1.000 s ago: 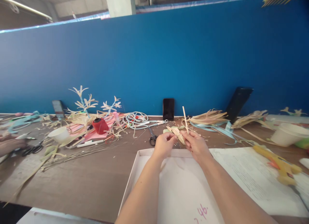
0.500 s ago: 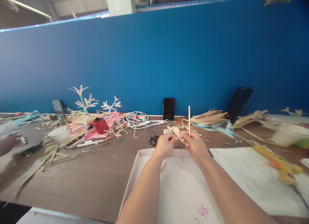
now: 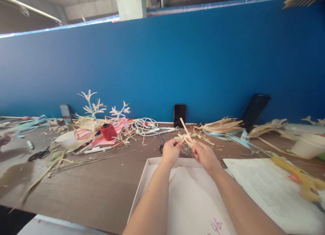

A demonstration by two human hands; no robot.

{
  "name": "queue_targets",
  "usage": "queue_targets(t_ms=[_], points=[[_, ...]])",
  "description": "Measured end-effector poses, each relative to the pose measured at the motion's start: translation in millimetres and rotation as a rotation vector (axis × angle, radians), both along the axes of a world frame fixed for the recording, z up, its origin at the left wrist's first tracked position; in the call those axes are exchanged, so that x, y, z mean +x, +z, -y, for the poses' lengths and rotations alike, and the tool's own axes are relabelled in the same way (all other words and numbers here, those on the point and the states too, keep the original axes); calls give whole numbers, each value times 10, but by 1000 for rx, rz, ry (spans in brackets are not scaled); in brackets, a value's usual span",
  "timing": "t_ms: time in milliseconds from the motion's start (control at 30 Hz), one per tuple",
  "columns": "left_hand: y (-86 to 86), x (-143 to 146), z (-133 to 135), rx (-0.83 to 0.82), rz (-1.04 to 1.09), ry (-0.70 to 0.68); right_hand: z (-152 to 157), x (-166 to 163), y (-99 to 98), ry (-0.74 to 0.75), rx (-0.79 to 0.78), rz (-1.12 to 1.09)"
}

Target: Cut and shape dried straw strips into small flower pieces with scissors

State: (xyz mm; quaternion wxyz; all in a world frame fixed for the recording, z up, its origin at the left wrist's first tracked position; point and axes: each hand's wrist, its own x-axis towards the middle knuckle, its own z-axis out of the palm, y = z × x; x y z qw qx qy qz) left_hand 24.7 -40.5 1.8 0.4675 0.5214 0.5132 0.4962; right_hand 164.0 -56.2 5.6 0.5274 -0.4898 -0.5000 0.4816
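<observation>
Over the far edge of a shallow white box (image 3: 144, 181), my two hands work close together. The fingers of my left hand (image 3: 172, 151) are pinched on a pale dried-husk strip (image 3: 182, 137) with pointed ends. My right hand (image 3: 203, 153) is closed around a thin pale stick (image 3: 186, 128), which leans up and to the left, its tip in front of the phone. The stick and the strip meet between the hands; whether they are joined I cannot tell. Dark-handled scissors (image 3: 160, 144) lie just left of my left hand, partly hidden by it.
A phone (image 3: 180, 115) leans on the blue partition (image 3: 162, 69). To the left are a red thread spool (image 3: 108, 131), husk flowers (image 3: 95, 108), thin wires (image 3: 83, 162) and a white bowl (image 3: 66, 139). A yellow glue gun (image 3: 302, 177) rests on printed paper (image 3: 264, 184) at right. Another person's hand (image 3: 4, 139) shows far left.
The stick has gone from upright to leaning left as my right hand turned. The other person's hand has drawn back toward the left edge. The view has shifted slightly.
</observation>
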Motion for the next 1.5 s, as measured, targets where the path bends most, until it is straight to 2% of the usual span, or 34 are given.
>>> queue_targets(t_ms=[367,567,833,1133,1500], points=[[13,-1,21,72,-138,-20,13,-22,15,103,-25,52],[55,2,45,26,-60,-29,-15,-15,-31,60,-12,37],[104,-35,88,-91,96,-170,-18,-7,-33,63,-38,8],[97,1,71,-57,7,-31,-22,-16,-70,81,-8,64],[85,35,87,78,-106,47,-11,-8,-42,75,58,222]])
